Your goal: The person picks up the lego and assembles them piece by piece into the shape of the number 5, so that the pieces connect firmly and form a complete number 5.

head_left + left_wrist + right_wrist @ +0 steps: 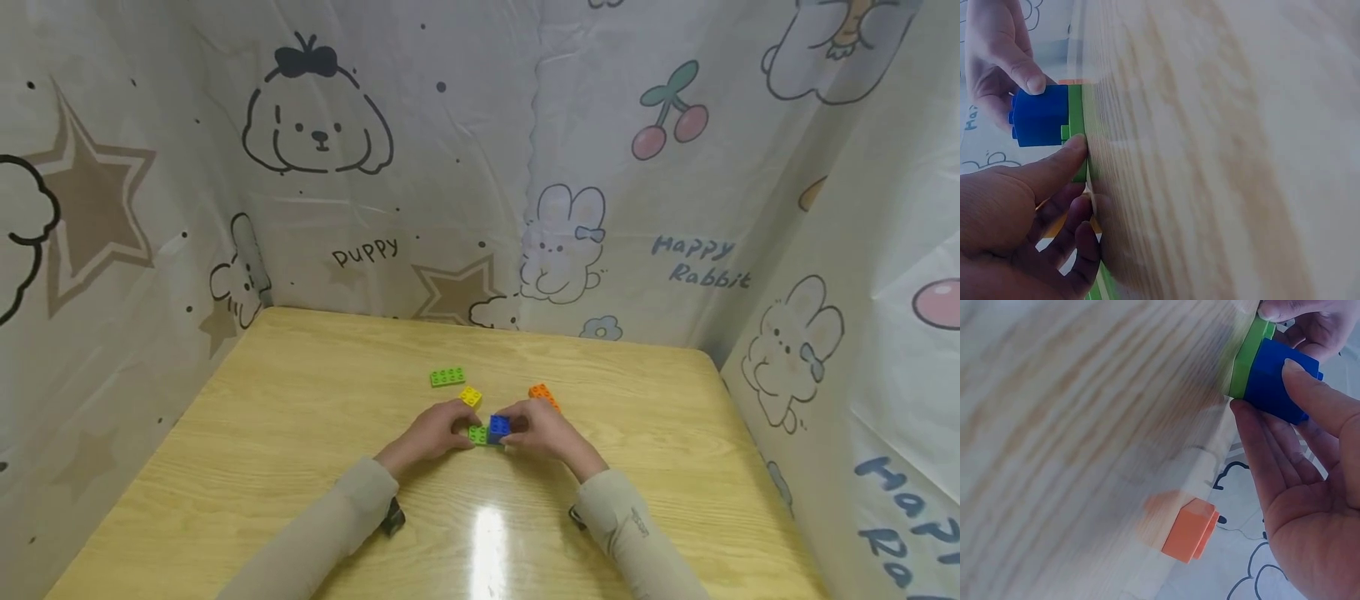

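Observation:
A flat green building block (477,435) lies on the table in front of me. On its right end sits a blue block (498,427) with studs on top; the left wrist view has the blue block (1041,115) flush against the green one (1075,103). My left hand (435,429) holds the green block's left end between thumb and fingers. From the other side, my right hand (543,427) pinches the blue block, thumb on its near face, as the right wrist view shows. The far faces of both blocks are partly hidden by fingers.
Just beyond the hands lie a yellow block (470,396), a second flat green block (447,377) and an orange block (543,396). The wooden table (300,392) is bounded by a printed curtain (465,167) at the back and sides.

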The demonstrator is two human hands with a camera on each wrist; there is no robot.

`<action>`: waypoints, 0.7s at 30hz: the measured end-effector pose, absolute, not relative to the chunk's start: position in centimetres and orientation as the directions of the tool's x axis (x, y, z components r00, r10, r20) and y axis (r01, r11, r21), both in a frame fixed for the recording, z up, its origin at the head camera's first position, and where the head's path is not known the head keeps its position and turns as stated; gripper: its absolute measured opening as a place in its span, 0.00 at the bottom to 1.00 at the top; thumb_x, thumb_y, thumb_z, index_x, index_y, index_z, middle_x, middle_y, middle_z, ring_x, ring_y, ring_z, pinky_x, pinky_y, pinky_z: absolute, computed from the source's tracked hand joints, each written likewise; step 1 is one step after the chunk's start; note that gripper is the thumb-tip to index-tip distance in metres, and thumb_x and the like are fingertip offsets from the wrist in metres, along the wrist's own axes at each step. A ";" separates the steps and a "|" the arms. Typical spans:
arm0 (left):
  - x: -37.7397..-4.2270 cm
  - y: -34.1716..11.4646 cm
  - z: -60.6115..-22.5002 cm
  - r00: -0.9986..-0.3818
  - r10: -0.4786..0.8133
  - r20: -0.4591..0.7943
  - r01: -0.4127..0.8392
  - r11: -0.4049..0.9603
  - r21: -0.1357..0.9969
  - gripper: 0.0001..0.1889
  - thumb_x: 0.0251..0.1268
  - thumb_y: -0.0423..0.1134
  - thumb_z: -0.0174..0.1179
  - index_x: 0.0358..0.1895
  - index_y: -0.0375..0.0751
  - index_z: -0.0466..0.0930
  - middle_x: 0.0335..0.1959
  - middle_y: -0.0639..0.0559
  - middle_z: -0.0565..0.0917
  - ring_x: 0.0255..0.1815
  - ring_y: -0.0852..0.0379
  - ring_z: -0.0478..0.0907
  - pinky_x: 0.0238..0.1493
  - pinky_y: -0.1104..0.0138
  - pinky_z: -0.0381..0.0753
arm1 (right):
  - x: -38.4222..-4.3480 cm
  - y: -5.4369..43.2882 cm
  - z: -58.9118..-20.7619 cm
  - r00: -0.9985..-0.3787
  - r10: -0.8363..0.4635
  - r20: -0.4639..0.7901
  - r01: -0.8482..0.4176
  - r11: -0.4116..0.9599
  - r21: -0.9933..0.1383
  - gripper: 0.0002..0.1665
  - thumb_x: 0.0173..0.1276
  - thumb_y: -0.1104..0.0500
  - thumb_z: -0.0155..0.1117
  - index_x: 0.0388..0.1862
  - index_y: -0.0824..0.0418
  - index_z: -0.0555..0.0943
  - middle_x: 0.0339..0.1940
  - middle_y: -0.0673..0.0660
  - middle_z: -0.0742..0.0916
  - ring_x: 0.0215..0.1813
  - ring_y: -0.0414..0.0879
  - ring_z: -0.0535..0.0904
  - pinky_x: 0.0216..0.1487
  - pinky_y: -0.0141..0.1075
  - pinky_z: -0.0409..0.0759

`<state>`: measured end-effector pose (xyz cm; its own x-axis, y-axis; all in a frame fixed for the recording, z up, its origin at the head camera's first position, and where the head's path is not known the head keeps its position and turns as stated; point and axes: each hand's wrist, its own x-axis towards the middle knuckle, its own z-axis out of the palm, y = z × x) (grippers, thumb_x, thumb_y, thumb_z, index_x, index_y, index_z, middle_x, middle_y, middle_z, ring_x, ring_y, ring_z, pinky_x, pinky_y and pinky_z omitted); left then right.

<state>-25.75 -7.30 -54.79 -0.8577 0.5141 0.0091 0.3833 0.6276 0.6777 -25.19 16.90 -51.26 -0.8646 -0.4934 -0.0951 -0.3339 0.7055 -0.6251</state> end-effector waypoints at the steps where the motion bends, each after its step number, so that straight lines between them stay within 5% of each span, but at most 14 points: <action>1: -25.7 -7.3 -54.9 -0.857 0.515 0.006 0.383 0.628 0.677 0.14 0.63 0.37 0.74 0.51 0.44 0.86 0.50 0.51 0.86 0.54 0.51 0.81 0.63 0.51 0.79 | -25.1 16.9 -51.3 -0.863 -0.495 -0.097 -0.335 0.706 -0.624 0.23 0.65 0.61 0.77 0.59 0.59 0.87 0.49 0.55 0.91 0.50 0.47 0.87 0.54 0.46 0.87; 21: -25.3 -7.1 -54.1 -0.859 0.513 0.004 0.386 0.641 0.663 0.15 0.63 0.36 0.74 0.52 0.42 0.86 0.51 0.49 0.86 0.55 0.49 0.81 0.63 0.51 0.79 | -25.2 16.9 -51.1 -0.864 -0.490 -0.112 -0.323 0.711 -0.624 0.23 0.66 0.60 0.76 0.60 0.57 0.86 0.50 0.54 0.91 0.51 0.46 0.87 0.56 0.46 0.86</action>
